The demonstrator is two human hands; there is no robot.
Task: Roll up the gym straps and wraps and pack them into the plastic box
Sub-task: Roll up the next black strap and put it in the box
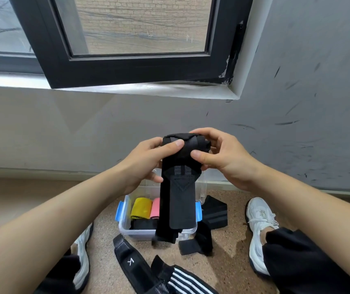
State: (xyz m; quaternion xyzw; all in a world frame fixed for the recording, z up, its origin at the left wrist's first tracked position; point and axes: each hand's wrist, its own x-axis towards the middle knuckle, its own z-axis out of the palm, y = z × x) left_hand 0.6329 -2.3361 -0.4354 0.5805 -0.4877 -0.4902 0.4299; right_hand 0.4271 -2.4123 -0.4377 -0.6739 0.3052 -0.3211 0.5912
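While held above the plastic box [125, 228]: black wrap [178, 187] part-rolled at its top end, loose tail hanging straight down in front of the box opening.
Left grip [146, 164]: clenched on the roll from the left side, thumb pressed flat on the front face.
Right grip [222, 158]: grasping the roll from the right side, thumb on the front, fingers curled over the top and far side.
Wrap location: in the air between both grips, over the box, clear of the floor [229, 268].
Box contents: yellow roll [141, 207] and pink roll [155, 207] side by side, a dark roll nearer the front.
Waiting on the floor: flat black wrap [214, 213] just right of the box, logo strap [127, 253] and striped wrap [186, 281] in front of it.
Step, as judged: rolling under way, tail not yet wound.
Handling, as judged: light, soft, stretchy woven fabric; probably quick to spring loose if released; stitched panel on the tail seemingly stiffer, perhaps a closure tab.
Hold point, as judged: both ends of the roll, thumbs on the outermost turn, tail kept taut while winding.
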